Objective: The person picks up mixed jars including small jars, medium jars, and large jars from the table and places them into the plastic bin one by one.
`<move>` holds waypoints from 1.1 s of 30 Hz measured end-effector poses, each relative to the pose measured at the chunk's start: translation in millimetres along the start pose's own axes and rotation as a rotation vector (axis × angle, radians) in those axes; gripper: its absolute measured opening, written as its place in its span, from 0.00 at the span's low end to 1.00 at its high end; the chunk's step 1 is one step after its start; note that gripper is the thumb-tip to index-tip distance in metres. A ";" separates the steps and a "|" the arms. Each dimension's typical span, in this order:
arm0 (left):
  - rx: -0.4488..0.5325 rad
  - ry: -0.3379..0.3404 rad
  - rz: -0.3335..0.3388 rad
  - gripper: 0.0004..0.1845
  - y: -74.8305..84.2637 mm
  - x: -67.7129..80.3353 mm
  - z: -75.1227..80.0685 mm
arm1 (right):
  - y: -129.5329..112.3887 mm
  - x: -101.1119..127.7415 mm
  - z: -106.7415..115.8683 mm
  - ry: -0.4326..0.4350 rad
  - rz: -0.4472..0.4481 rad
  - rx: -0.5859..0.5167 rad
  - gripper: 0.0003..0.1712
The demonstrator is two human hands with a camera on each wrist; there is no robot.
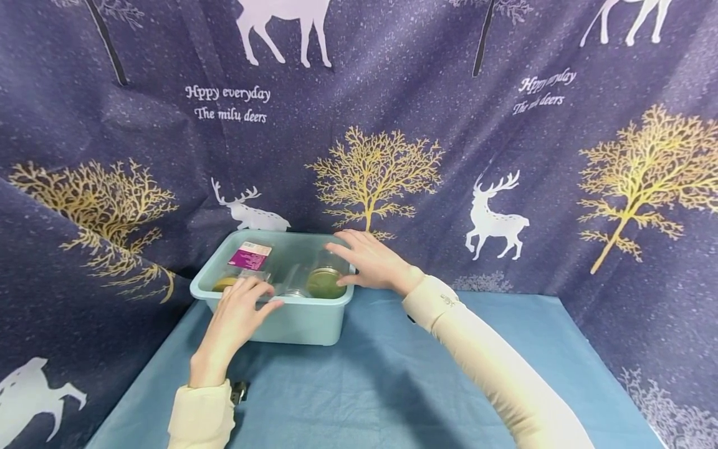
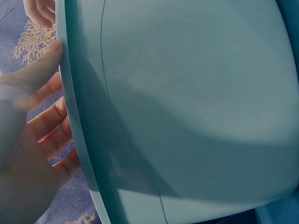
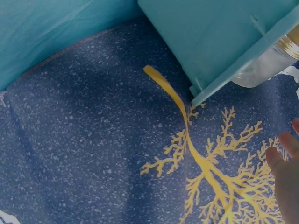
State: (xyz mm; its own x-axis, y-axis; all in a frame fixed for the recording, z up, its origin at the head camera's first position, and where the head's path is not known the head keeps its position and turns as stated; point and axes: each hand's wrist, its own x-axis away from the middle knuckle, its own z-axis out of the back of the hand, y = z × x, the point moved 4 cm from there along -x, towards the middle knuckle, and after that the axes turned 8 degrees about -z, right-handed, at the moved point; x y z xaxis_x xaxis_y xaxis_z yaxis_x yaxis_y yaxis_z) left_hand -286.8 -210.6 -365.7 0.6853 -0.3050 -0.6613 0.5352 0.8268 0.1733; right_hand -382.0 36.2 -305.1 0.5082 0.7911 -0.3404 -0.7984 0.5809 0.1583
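Observation:
A light blue plastic basin [image 1: 297, 323] stands at the back left of the table. My left hand [image 1: 238, 312] reaches over its front rim, fingers spread above the contents; in the left wrist view the thumb lies at the rim. My right hand [image 1: 373, 259] hovers at the basin's right end, fingers apart, beside a clear jar with a gold lid [image 1: 325, 284]. That jar [image 3: 259, 70] shows above the rim in the right wrist view. Also inside the basin are another clear container [image 1: 294, 280], a purple-and-white label [image 1: 250, 255] and a yellow round thing [image 1: 224, 284], partly hidden by my left hand.
A blue cloth [image 1: 359, 386] covers the table. Behind the basin hangs a dark blue curtain [image 1: 404, 106] printed with deer and gold trees. The basin's back side is close to this curtain.

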 end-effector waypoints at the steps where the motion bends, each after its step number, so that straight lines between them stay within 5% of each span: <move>1: 0.000 0.002 -0.002 0.12 0.4 -0.1 0.2 | 0.3 1.6 0.2 0.009 0.002 0.001 0.44; 15: 0.016 -0.041 0.033 0.11 4.8 1.2 0.5 | 9.5 33.8 11.5 0.039 -0.062 -0.006 0.36; 33: 0.009 -0.049 0.030 0.12 2.7 0.2 0.9 | 33.3 64.7 23.9 0.179 -0.216 -0.197 0.35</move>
State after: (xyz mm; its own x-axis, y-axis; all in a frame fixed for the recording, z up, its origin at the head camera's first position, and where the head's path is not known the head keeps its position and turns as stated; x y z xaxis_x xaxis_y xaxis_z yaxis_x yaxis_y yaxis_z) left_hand -284.7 -208.9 -364.7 0.7242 -0.3033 -0.6193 0.5186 0.8315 0.1993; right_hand -368.0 111.3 -299.7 0.6215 0.5976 -0.5066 -0.7345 0.6694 -0.1114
